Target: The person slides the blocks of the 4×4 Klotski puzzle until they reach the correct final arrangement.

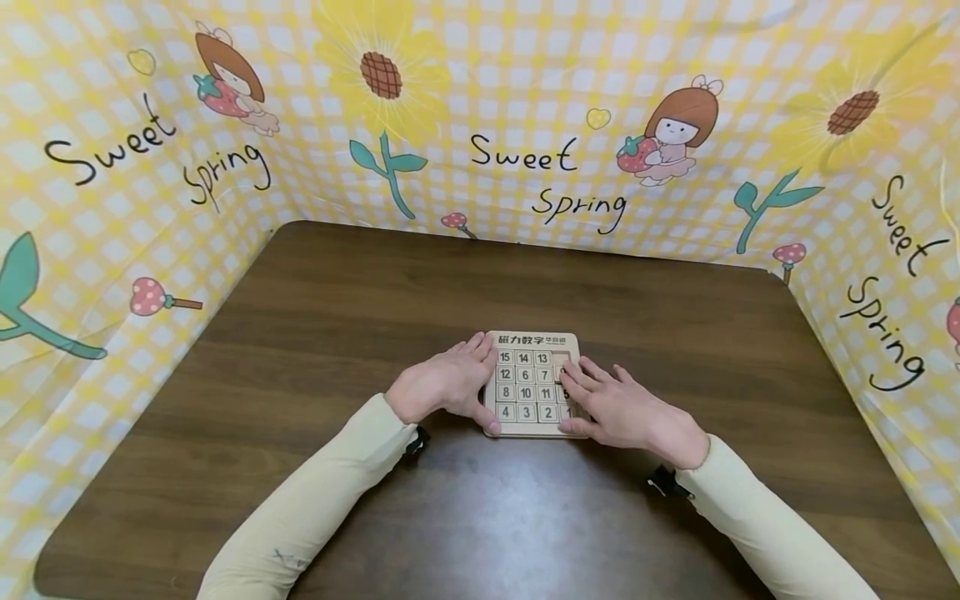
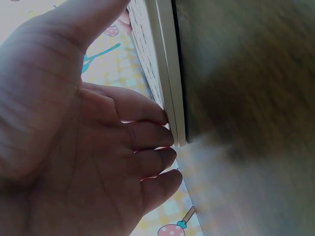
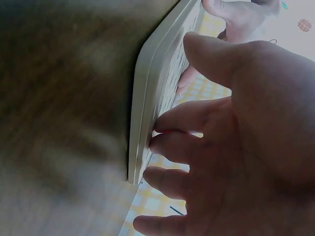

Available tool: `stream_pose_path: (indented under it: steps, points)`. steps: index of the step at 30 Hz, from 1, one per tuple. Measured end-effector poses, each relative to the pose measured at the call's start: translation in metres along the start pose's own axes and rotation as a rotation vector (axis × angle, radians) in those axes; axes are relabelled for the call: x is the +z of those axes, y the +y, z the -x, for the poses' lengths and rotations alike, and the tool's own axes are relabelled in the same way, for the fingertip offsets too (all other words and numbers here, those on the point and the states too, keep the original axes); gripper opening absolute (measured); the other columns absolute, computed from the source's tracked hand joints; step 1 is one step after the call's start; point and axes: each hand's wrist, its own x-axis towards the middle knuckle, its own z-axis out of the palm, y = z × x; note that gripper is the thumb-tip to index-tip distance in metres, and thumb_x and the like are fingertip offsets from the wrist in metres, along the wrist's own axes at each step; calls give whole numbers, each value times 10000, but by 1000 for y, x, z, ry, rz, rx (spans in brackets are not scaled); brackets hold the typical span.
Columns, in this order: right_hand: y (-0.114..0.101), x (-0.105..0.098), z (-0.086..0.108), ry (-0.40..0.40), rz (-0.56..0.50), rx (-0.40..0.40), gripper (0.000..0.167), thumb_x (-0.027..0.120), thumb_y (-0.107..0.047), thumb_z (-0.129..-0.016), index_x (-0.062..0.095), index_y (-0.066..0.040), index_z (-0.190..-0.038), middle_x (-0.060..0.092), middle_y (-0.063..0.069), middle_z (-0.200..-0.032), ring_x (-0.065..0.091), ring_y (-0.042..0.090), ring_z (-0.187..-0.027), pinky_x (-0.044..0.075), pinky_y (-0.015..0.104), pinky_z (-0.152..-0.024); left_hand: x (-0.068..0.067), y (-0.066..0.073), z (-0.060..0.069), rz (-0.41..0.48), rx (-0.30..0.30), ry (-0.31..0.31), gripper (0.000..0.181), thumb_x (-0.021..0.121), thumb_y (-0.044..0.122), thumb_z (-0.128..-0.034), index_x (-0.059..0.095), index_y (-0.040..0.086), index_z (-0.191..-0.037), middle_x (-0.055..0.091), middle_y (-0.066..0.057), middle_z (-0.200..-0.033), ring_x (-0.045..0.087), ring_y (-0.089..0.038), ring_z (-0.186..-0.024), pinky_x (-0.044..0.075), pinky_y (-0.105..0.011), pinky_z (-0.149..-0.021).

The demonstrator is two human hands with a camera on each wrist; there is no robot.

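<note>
A wooden sliding number puzzle lies flat on the table, its numbered tiles in rows inside a pale frame. One slot, at the top right, holds no tile. My left hand rests along the puzzle's left edge, thumb at the lower left corner, fingers fairly straight. In the left wrist view, the fingertips touch the frame's side. Over the right column lies my right hand, its fingers spread and touching the tiles, partly hiding those numbers. The right wrist view shows the puzzle's side beside these fingers.
A dark brown wooden table surrounds the puzzle. Yellow checked cloth with flowers, figures and lettering stands as walls at the back and both sides. Small black devices sit at both wrists, below light sleeves.
</note>
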Motion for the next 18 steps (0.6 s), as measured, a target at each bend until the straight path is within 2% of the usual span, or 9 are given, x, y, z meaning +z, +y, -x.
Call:
stream_pose_path:
  steps: [12, 18]
  points:
    - [14, -6, -18, -35, -60, 6, 801, 451, -591, -971, 236, -97, -1564, 145, 114, -1652, 115, 361, -1524, 187, 707, -1140, 0, -1, 1, 1, 8, -7, 1236, 735, 668, -732, 130, -27, -1556, 4, -200, -1648, -9, -296, -1543, 105, -395, -1266]
    - [15, -7, -20, -42, -65, 17, 805, 449, -588, -974, 216, -96, -1567, 135, 115, -1652, 106, 361, -1524, 189, 702, -1143, 0, -1, -1, -4, 14, -11, 1232, 733, 666, -736, 127, -24, -1557, -3, -198, -1648, -16, -295, -1543, 103, -399, -1266]
